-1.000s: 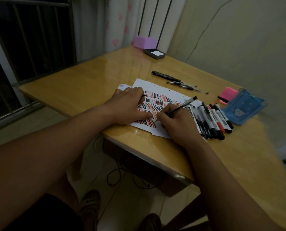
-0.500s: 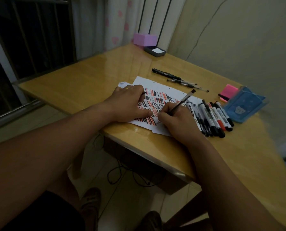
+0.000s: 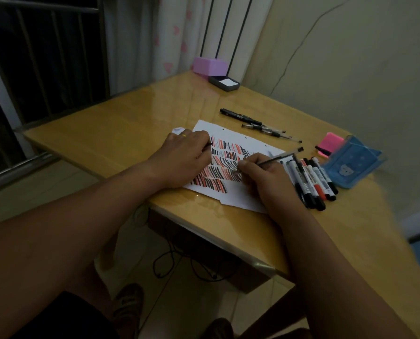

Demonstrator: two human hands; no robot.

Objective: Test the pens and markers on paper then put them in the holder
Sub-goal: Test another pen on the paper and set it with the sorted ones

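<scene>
Farthest left, on the glossy yellow wooden table [image 3: 130,133]: left hand [image 3: 182,160], knuckles up, heel laid on the white paper sheet [image 3: 238,198]. Fingers curled, pinching a short dark piece [image 3: 209,144] at the tips; impossible to tell what kind of piece. Under and between both hands, rows of short red and black strokes covering the sheet.

Further back, at the far corner: lilac rectangular box [image 3: 210,66], and touching it a flat dark tray with a white note [image 3: 224,83]. Beyond the sheet, a long black pen [image 3: 240,116] and two clear gel pens [image 3: 270,132], lying nearly in one line, slanted from far left to near right.

Then right hand [image 3: 265,177], resting on the sheet, thumb and fingers closed firmly around the thin clear-barrelled pen [image 3: 277,158]. Tip down on the paper among the strokes, pointing to the left and toward the person; long axis rising to the right, dark tail end up in the air above the markers.

Just beside this hand: row of black-capped and red-capped whiteboard markers [image 3: 311,182], side by side and touching, long axes parallel, slanting from far left to near right.

Rightmost: bright pink sticky block [image 3: 330,143], and near the markers the translucent blue plastic holder [image 3: 350,167], tilted.
</scene>
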